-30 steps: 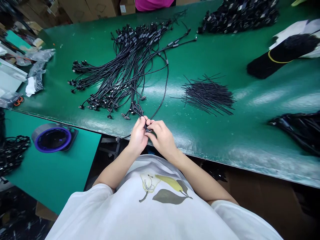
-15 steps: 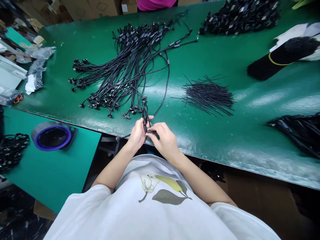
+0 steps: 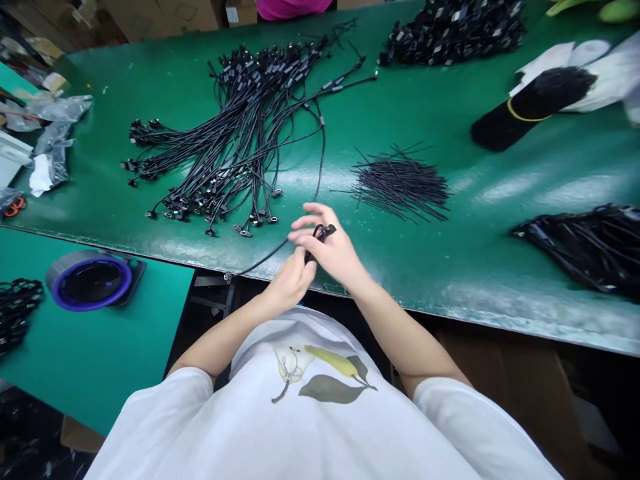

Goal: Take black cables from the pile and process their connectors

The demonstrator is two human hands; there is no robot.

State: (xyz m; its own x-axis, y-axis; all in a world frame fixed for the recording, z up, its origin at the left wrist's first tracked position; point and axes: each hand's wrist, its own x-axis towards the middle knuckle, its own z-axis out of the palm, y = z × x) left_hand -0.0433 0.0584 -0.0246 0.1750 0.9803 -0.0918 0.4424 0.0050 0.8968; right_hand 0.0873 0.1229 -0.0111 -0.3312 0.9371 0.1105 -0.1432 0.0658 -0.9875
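Right hand (image 3: 333,252) in a narrow pinch on a black cable (image 3: 320,235), just behind its plug. Left hand (image 3: 291,282) curled just beside it; can't tell if it's gripping. Cable tail runs to 9 o'clock across the green table (image 3: 425,267). Cable pile (image 3: 225,147) at 11 o'clock, short black wires (image 3: 400,187) at 1 o'clock.

The person's right hand (image 3: 330,248) pinches the small connector (image 3: 323,233) of a black cable (image 3: 265,255) just above the edge of a green workbench (image 3: 430,263), while the left hand (image 3: 291,280) curls around the cable right beside it. Farther along the bench lie a spread heap of black connector cables (image 3: 235,133) and, to its right, a pile of thin black wires (image 3: 400,185)
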